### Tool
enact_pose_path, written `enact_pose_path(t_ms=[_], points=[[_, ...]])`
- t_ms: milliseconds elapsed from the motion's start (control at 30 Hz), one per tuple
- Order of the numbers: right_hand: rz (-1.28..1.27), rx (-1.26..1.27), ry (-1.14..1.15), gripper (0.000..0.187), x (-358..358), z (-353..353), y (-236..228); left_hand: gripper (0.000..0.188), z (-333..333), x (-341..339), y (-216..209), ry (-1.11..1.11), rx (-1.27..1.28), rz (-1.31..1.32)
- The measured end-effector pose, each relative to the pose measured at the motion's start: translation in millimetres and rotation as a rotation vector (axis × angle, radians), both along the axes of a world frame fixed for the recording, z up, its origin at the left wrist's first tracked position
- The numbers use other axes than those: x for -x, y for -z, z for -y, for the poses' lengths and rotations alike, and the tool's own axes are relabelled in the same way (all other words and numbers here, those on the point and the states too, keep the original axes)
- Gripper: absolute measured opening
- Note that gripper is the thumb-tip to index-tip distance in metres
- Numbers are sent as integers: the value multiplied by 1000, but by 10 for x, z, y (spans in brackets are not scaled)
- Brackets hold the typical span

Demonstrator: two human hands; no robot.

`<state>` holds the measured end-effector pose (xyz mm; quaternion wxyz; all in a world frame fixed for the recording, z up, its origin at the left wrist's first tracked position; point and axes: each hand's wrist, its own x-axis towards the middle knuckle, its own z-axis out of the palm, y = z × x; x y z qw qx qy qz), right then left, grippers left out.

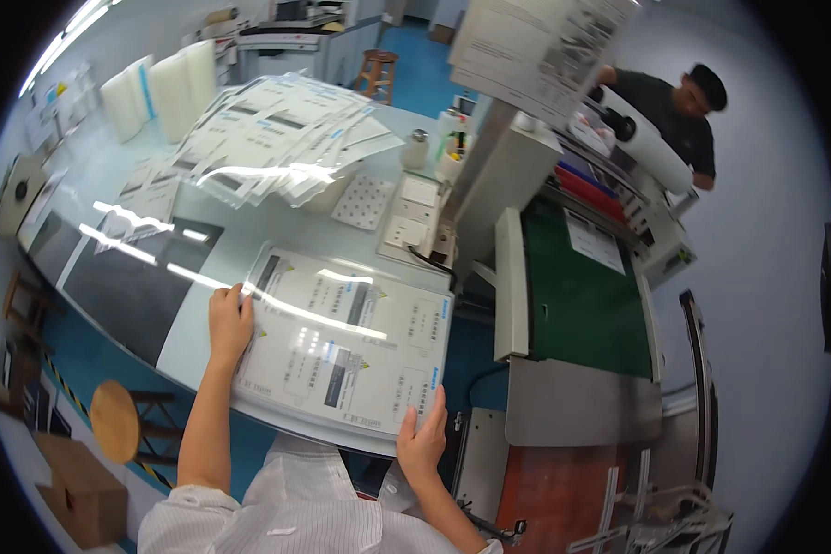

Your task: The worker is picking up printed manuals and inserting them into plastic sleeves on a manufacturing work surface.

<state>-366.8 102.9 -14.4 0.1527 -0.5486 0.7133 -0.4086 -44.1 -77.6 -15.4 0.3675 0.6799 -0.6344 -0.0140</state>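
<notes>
A neat stack of glossy printed plastic sheets (342, 337) lies on the near part of the glass-topped table (189, 328). My left hand (230, 325) holds the stack's left edge, its fingers bent against the side. At the near right corner, my right hand (422, 439) grips the edge, with the thumb over the top sheet and the fingers along the side. Both forearms reach in from below. Farther back on the table, a loose, fanned pile of similar printed sheets (268, 129) rises in a heap.
To my right stands a machine with a green conveyor belt (582, 295) and a large white roll (651, 143); a person (665, 111) bends over it. Power sockets (411, 217) sit beyond the stack. A wooden stool (115, 422) and cardboard box (83, 489) are at the lower left.
</notes>
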Motion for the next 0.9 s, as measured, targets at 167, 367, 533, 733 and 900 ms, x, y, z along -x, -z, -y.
enact_pose_path(t_ms=[167, 367, 533, 733, 900], points=[[18, 47, 46, 57, 49, -28, -53, 33, 47, 195, -98, 1, 43, -30], [-66, 72, -9, 59, 23, -14, -22, 33, -32, 122, -94, -15, 4, -74], [-52, 56, -22, 59, 8, -10, -27, 32, -27, 105, -89, -15, 5, -87], [-42, 50, -22, 58, 1, 3, -9, 33, -6, 129, -135, -8, 27, -115], [4, 27, 9, 55, -29, -8, -77, 32, 14, 112, -107, -1, 46, -98]])
